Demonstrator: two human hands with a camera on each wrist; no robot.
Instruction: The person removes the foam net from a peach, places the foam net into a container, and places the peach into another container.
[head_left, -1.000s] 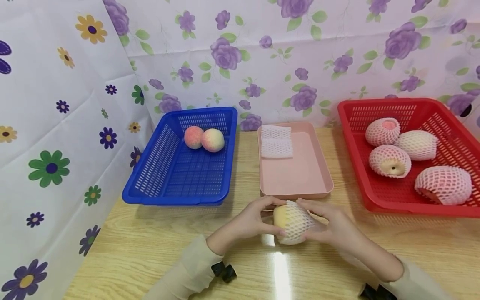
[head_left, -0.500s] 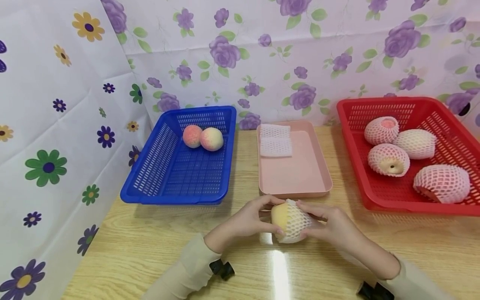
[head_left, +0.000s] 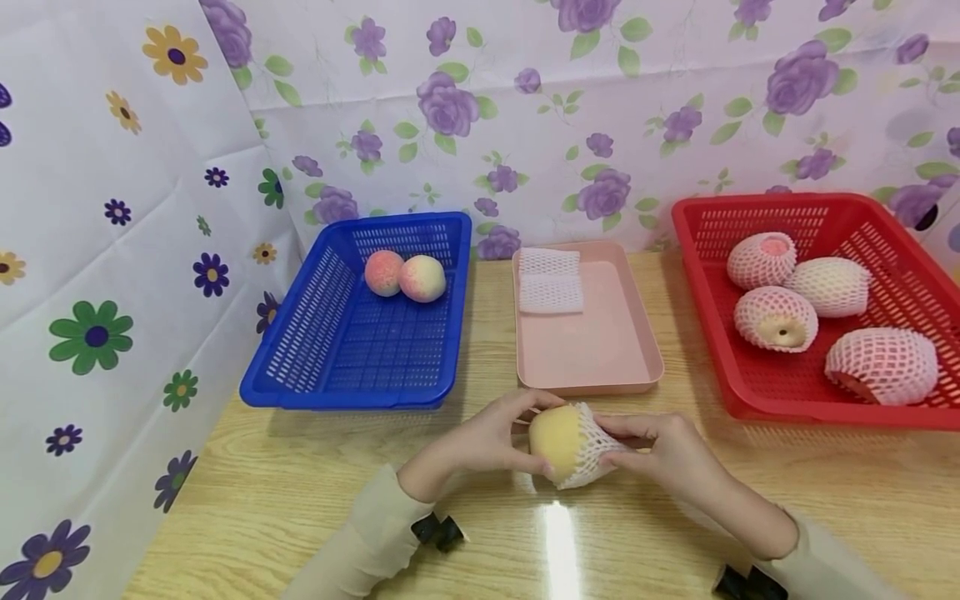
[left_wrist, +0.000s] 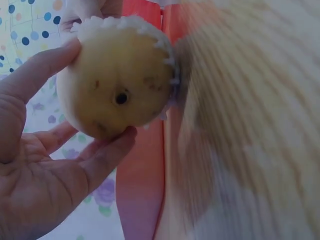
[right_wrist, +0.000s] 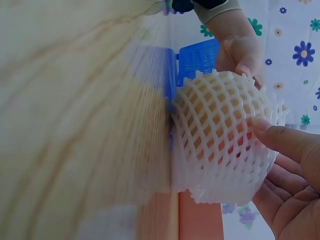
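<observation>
The yellow fruit [head_left: 553,440], partly inside a white net [head_left: 592,457], is gripped by the left hand [head_left: 491,437] at the table [head_left: 255,517]; the right hand [head_left: 671,454] pinches the net. Just beyond is a pink tray [head_left: 600,354] (a flat mesh piece [head_left: 551,283] lies in it).

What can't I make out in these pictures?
Head: front right corner of the red basket, cut off by the right edge.
Left wrist: most of the right hand, behind the yellow fruit; details of the tabletop, blurred.
Right wrist: part of the left hand, behind the fruit and white foam net.
</observation>
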